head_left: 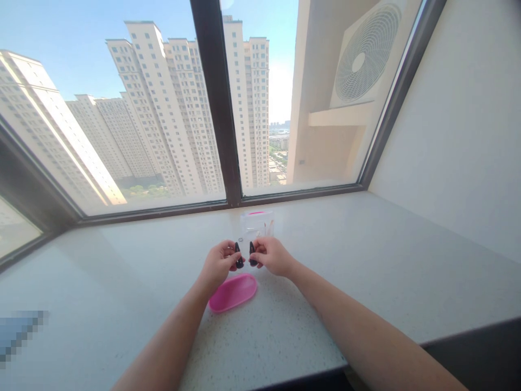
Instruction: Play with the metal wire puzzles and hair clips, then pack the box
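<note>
My left hand [218, 263] is closed on a small dark drop-shaped piece [238, 256], held upright between thumb and fingers. A second dark piece [252, 254] of the same shape is pinched in my right hand [273, 255]. The two pieces stand side by side, a small gap apart, just above the pale stone sill [366, 260]. Below my hands a flat pink oval dish [233, 292] lies on the sill. Behind my hands lies a clear plastic bag [256, 224] with a pink strip along its top and small items inside.
A dark window frame [228, 201] runs along the back of the sill, with tall buildings outside. A white wall [459, 141] rises on the right. The sill's dark front edge [480, 339] lies at lower right. A small ring [240, 239] lies near the bag.
</note>
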Available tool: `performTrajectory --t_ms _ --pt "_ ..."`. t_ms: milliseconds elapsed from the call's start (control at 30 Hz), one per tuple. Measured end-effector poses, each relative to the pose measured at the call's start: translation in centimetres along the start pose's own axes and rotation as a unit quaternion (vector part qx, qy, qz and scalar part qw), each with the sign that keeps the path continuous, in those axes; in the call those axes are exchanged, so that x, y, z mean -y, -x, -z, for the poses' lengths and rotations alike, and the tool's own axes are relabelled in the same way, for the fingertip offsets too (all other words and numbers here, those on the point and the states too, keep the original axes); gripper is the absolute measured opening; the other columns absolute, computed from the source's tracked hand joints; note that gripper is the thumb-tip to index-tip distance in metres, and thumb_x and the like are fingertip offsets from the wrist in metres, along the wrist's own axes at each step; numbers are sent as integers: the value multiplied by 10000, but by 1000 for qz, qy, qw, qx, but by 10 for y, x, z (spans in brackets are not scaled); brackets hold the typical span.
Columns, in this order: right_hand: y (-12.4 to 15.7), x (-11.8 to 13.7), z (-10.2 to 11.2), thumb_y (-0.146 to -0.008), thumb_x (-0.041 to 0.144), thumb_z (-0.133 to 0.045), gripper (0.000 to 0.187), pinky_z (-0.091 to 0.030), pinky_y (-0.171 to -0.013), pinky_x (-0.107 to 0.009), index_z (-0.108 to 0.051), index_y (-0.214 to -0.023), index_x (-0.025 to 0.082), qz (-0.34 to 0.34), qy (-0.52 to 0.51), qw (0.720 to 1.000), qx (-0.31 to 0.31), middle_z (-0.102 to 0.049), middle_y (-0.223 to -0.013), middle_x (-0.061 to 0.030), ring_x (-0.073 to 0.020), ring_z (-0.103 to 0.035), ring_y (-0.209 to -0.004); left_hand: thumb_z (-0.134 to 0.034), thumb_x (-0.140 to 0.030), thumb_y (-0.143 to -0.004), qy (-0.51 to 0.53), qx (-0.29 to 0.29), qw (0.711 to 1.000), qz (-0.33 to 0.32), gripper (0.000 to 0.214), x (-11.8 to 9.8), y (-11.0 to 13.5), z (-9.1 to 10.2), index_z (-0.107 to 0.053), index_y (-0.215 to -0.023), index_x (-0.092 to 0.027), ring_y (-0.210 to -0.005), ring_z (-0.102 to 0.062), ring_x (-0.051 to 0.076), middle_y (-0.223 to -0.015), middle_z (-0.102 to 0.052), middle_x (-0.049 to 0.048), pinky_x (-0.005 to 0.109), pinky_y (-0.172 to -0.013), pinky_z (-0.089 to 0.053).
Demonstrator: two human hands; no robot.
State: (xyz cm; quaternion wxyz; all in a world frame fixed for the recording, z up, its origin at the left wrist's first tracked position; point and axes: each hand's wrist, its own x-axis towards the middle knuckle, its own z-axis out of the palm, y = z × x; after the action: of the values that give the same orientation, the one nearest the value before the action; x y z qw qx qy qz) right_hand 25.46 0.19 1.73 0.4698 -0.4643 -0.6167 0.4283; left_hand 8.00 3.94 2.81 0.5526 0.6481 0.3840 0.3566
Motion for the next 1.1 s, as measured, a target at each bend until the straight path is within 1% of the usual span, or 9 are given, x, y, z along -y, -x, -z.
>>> performTrajectory --t_ms 200,333,467,633,800,967,1100 --pt "-3 -7 -5 -682 142 -571 69 -484 -450 -218 -594 -746 131 -20 -5 1000 -11 -626 -594 -17 -128 -596 -515 -632 -311 -679 -13 3 1000 1 218 1 0 -1 -513 -768 -151 -554 -619 145 -634 -678 51 222 -499 -437" --pt "-3 -12 -7 -681 149 -567 56 -471 -429 -214 -589 -732 139 -29 2 1000 -4 -623 -579 -10 -126 -585 -486 -622 -297 -683 -22 4 1000 3 196 4 0 -2 -511 -757 -153 -562 -625 151 -627 -675 46 227 -504 -443" --pt "-3 -10 -10 -677 152 -566 48 -471 -432 -214 -577 -723 143 -35 3 999 0 -629 -596 -12 -135 -597 -511 -612 -288 -690 -27 -3 1000 -3 178 6 -1 -2 -512 -751 -154 -552 -622 150 -609 -666 35 230 -504 -447" --pt "0 -4 -9 -695 151 -552 68 -455 -443 -194 -580 -756 142 -11 9 1000 16 -647 -669 -28 -139 -614 -589 -628 -314 -689 -12 5 1000 -9 209 7 -3 -2 -528 -763 -147 -566 -627 156 -613 -666 41 239 -520 -455" --pt "3 1 -6 -725 165 -542 91 -462 -472 -192 -573 -808 147 23 -3 999 32 -640 -684 -26 -137 -615 -629 -639 -324 -699 17 -2 1000 -14 240 9 -3 -2 -520 -815 -151 -581 -620 136 -646 -665 26 239 -553 -473" --pt "4 0 -8 -734 166 -536 95 -460 -467 -185 -563 -823 153 18 -17 998 50 -634 -705 -25 -143 -626 -650 -641 -334 -690 28 -5 1000 -8 246 10 -3 -3 -490 -779 -161 -551 -610 129 -624 -646 5 236 -524 -479" --pt "4 -1 -10 -733 180 -548 91 -482 -481 -202 -547 -821 155 17 -32 998 48 -631 -734 -27 -148 -635 -651 -616 -345 -705 34 -12 999 -10 244 9 -4 -4 -469 -791 -171 -554 -617 138 -644 -653 3 256 -516 -498"
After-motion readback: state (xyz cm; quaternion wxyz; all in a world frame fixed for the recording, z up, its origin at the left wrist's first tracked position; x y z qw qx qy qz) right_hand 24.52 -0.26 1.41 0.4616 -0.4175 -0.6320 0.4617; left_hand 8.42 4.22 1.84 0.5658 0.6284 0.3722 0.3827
